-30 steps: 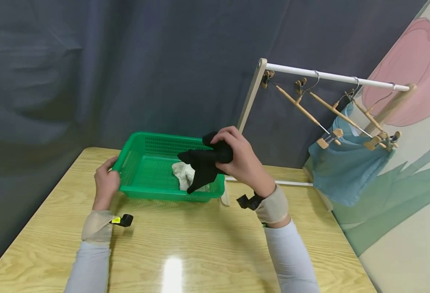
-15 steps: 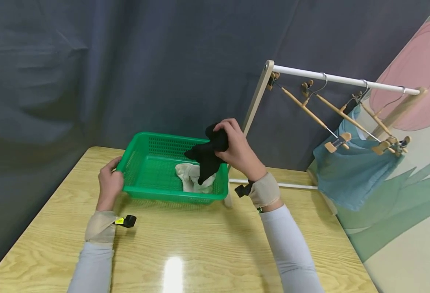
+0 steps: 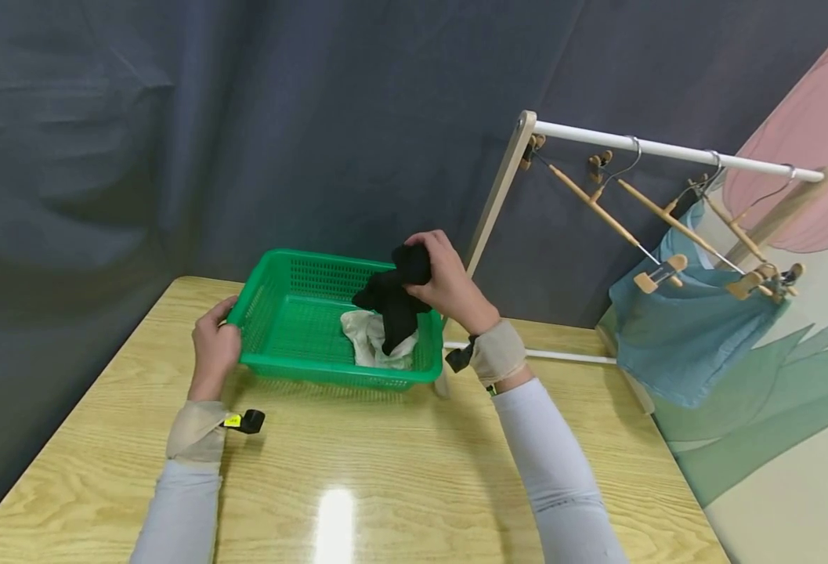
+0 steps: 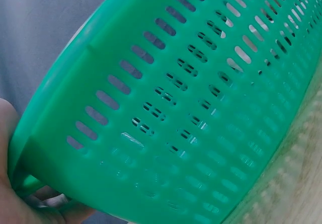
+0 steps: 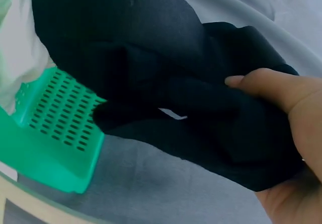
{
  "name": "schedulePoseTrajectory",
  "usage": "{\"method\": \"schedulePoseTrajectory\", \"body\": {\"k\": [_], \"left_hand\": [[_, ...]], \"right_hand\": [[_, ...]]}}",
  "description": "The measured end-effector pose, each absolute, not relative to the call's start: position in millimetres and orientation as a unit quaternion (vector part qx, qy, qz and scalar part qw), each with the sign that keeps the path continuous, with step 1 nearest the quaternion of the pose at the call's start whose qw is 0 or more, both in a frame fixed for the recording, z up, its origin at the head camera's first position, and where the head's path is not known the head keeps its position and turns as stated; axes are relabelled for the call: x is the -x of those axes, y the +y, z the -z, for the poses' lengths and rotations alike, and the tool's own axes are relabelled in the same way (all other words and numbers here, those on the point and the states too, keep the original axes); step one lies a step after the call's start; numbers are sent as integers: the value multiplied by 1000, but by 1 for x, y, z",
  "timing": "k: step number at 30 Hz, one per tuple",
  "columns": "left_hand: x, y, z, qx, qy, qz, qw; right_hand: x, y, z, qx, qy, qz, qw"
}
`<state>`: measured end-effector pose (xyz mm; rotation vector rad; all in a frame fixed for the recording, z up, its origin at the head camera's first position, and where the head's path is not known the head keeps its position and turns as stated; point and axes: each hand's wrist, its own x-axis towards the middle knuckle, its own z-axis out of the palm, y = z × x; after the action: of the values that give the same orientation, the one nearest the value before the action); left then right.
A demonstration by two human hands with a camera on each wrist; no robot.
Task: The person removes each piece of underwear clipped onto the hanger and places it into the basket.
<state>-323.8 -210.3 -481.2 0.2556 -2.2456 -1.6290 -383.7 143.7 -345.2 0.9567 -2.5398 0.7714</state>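
My left hand (image 3: 216, 345) grips the left end of a green plastic basket (image 3: 315, 373), fingers curled round its rim. In the left wrist view, part of that hand (image 4: 12, 199) shows at the basket's handle opening. Over the basket's right end, my right hand (image 3: 449, 282) holds a bunched piece of black cloth (image 3: 398, 305), which hangs down in folds. The right wrist view shows the thumb pressed on this black cloth (image 5: 166, 78). Beneath it, crumpled white cloth (image 3: 364, 337) lies in the basket, partly hidden by the black folds.
Right of the basket stands a rack with a white rail (image 3: 583, 135) and wooden posts. Several wooden clip hangers (image 3: 597, 205) hang on it, one with a blue garment (image 3: 696, 329). A wooden table (image 3: 357, 454) carries everything, with a dark curtain (image 3: 350, 117) behind.
My right hand and the black cloth have shifted slightly left relative to the basket. More of the white cloth shows. The head view has turned a little, sliding the scene rightward. My left hand keeps its grip.
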Motion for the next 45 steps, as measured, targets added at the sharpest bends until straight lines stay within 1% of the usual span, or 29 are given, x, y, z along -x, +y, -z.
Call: {"method": "schedulePoseTrajectory", "body": {"k": [6,10,13,23,29,34,39,45], "left_hand": [[324,-211,482,-98,-792,576,175],[325,-212,480,-91,-792,575,186],[326,-212,479,-90,-792,575,183],[326,-210,480,-85,-793,575,183],[324,-210,480,-89,-794,576,173],[326,-210,475,-87,-794,574,180],[324,-209,474,-89,-800,567,174],[321,-207,477,-99,-801,567,167]], "right_hand": [[390,136,356,-331,-909,-239,77],[394,132,362,-340,-917,-208,34],[396,130,367,-340,-925,-170,0],[391,125,374,-287,-950,-65,-103],[389,123,378,-243,-954,-51,-169],[388,126,375,-246,-946,-65,-202],[382,131,377,-248,-936,-78,-238],[372,138,378,-240,-933,-106,-247]]}}
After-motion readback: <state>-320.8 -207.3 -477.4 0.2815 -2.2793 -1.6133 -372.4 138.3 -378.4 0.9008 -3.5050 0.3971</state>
